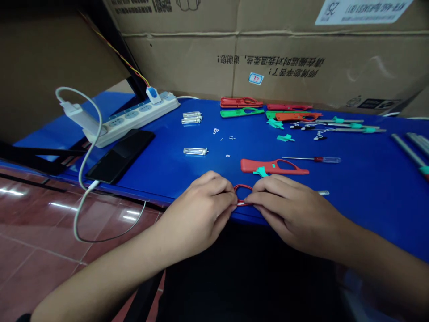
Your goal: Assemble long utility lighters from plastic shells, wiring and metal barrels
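Near the front edge of the blue table, my left hand [210, 203] and my right hand [288, 205] face each other with fingers closed. Between them they grip a red lighter casing [243, 186], its looped part showing and its two ends covered by my fingers. Just behind my right hand lies another red lighter casing [256, 166], with a small green trigger piece [261, 171] at its lower edge. A screwdriver [330, 159] with a red and clear handle lies beyond it. Part of a small clear or metal piece [323, 192] sticks out past my right hand.
Clear fuel tubes [195, 151], tiny white parts [216, 130] and green trigger pieces [285, 138] lie farther back. Red, green and orange casings [241, 112] line the cardboard box [187, 58]. Metal rods [355, 130] lie right. A phone [120, 156] and power strip [134, 118] stand left.
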A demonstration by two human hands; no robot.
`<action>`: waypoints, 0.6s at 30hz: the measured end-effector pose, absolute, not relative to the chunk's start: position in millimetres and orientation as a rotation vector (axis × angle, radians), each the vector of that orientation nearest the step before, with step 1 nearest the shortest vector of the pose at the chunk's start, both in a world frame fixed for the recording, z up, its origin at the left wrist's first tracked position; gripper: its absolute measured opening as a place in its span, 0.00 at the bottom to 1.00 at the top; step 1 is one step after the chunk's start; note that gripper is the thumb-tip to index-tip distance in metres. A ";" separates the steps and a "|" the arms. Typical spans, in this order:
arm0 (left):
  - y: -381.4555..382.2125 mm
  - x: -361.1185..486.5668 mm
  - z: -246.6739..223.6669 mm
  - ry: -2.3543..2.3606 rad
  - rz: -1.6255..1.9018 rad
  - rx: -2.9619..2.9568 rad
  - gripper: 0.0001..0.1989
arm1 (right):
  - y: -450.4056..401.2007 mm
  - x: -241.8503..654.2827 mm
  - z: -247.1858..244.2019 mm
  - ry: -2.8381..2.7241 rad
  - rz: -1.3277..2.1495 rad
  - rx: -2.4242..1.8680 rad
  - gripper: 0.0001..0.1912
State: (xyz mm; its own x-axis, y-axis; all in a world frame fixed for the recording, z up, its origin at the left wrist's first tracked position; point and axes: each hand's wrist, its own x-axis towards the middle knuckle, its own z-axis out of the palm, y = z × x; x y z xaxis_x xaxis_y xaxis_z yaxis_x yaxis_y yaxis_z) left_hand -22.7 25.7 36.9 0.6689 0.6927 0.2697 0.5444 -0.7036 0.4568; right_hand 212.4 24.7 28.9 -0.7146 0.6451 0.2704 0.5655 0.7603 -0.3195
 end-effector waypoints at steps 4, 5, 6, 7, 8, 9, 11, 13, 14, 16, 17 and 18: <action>29.3 -23.2 37.0 0.970 0.583 2.539 0.09 | 26.1 210.9 30.2 -2.572 0.423 -0.931 0.14; 29.9 -23.5 37.5 0.970 0.578 2.540 0.09 | 26.8 209.8 31.3 -2.568 0.453 -0.942 0.14; 30.5 -23.8 38.2 0.966 0.571 2.541 0.09 | 27.6 208.4 32.7 -2.566 0.478 -0.961 0.14; 31.0 -24.0 39.2 0.958 0.563 2.543 0.09 | 28.5 206.8 34.3 -2.567 0.497 -0.984 0.13; 31.5 -24.1 40.2 0.950 0.552 2.544 0.09 | 29.2 205.1 35.9 -2.573 0.508 -1.008 0.13; 31.9 -24.1 41.1 0.944 0.542 2.544 0.08 | 29.7 203.2 37.5 -2.583 0.508 -1.028 0.11; 32.8 -23.9 42.4 0.936 0.530 2.540 0.08 | 29.9 199.7 40.0 -2.607 0.470 -1.059 0.10; 33.3 -24.4 42.3 0.928 0.525 2.534 0.08 | 29.0 196.8 41.2 -2.630 0.420 -1.073 0.11; 33.3 -25.3 41.8 0.918 0.529 2.533 0.08 | 28.4 195.8 41.3 -2.636 0.397 -1.078 0.11; 33.1 -29.1 40.8 0.890 0.553 2.531 0.08 | 27.4 194.6 41.2 -2.637 0.380 -1.087 0.11; 33.0 -32.2 40.5 0.881 0.572 2.525 0.08 | 27.3 194.5 41.2 -2.633 0.393 -1.089 0.11; 33.1 -36.0 40.6 0.886 0.596 2.519 0.10 | 27.5 194.6 41.2 -2.627 0.418 -1.090 0.11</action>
